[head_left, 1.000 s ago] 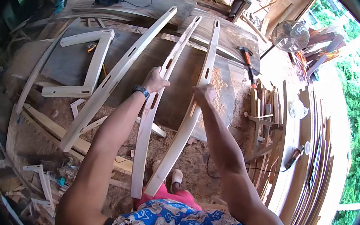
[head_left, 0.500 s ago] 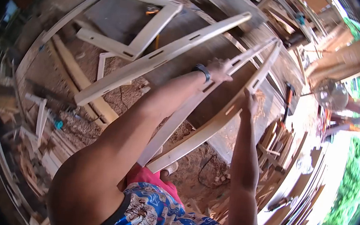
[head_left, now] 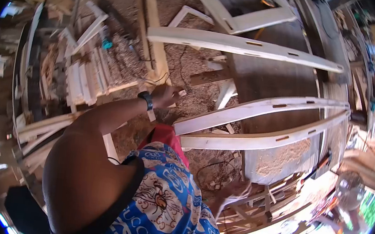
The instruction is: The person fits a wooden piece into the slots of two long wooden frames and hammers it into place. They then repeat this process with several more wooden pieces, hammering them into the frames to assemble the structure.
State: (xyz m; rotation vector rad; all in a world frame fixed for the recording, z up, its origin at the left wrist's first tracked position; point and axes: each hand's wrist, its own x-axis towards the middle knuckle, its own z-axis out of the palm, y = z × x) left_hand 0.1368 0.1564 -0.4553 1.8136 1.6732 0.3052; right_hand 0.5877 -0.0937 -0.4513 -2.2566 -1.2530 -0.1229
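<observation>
My left hand (head_left: pixel 167 95), with a dark watch at the wrist, is off the wood, its fingers apart over the shavings-strewn ground. Low on the other side, my right hand (head_left: pixel 233 190) is smeared by motion beside the workbench edge. Between them lie two long pale wooden pieces with slots: a farther slotted rail (head_left: pixel 238 115) and a nearer slotted rail (head_left: pixel 239 143). Their far ends come together on the workbench (head_left: pixel 287 84), and their near ends reach my red shorts. Another slotted rail (head_left: pixel 232 43) lies farther across the bench.
An angled wooden frame (head_left: pixel 261 22) rests on the bench behind the rails. A hammer (head_left: pixel 322 165) and wood shavings (head_left: pixel 284 157) are near its right side. Wood offcuts (head_left: pixel 86 79) are piled to the left, near a teal-ended tool (head_left: pixel 107 43). A fan (head_left: pixel 350 189) stands at right.
Both hands have let go of the two slotted rails. My left hand has swung left and my right hand has drawn back toward my body. The view has turned left.
</observation>
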